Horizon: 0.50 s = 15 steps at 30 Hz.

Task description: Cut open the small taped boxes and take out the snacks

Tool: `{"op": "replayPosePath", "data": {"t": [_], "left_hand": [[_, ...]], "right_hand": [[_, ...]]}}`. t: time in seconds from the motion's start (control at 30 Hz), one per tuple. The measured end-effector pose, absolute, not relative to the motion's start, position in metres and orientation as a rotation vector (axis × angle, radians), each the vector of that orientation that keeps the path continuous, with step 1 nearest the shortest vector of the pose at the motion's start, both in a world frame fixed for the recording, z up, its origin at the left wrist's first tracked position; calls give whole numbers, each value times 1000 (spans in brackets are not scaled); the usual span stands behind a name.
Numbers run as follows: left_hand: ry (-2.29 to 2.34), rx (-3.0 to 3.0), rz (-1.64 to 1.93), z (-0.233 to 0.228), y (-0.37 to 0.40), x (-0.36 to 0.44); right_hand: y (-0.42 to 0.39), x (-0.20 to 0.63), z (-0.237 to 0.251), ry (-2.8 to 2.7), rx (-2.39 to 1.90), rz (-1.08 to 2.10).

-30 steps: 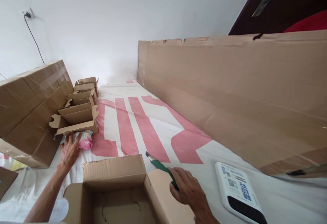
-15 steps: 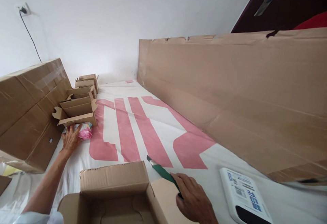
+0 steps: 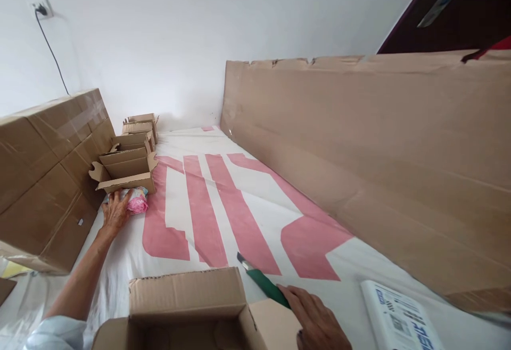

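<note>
Head cam caught us mid-reach: our left hand [image 3: 115, 213] was stretched way out, fingers spread and laid flat on a small pink-and-white packet [image 3: 137, 201], not visibly closed around it. The packet sat on the red-and-white sheet [image 3: 207, 217], tucked right against the front of the nearest small open carton [image 3: 125, 172]. More of those small cartons [image 3: 139, 125] lined up behind it toward 12 o'clock, and a big taped box [image 3: 43, 174] leaned in at the packet's 9 o'clock.

Our right hand [image 3: 317, 326] was closed around the handle of a green utility knife [image 3: 263, 282], blade pointing off toward 10 o'clock, away from us, probably to keep it safe. At that hand's 9 o'clock was an open cardboard box [image 3: 187, 307], flaps up. At its 3 o'clock lay a white labelled device [image 3: 399, 321], and a long cardboard sheet [image 3: 379, 153] stood along the whole right side.
</note>
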<state>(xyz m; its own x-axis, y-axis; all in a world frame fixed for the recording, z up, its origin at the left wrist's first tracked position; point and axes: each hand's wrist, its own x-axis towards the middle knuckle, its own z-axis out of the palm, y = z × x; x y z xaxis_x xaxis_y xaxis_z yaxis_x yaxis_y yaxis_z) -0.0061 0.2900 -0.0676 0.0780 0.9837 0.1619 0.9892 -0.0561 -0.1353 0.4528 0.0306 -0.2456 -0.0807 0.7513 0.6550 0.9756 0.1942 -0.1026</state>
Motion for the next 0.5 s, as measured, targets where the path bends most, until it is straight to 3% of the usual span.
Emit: {"op": "replayPosePath", "data": {"t": [0.37, 0.5], "left_hand": [[-1997, -2160, -119, -82, 304, -9], [-2012, -2165, -126, -85, 309, -7]], "right_hand": [[27, 478, -266, -1899, -1662, -140], [28, 478, -261, -1896, -1684, -176]]}}
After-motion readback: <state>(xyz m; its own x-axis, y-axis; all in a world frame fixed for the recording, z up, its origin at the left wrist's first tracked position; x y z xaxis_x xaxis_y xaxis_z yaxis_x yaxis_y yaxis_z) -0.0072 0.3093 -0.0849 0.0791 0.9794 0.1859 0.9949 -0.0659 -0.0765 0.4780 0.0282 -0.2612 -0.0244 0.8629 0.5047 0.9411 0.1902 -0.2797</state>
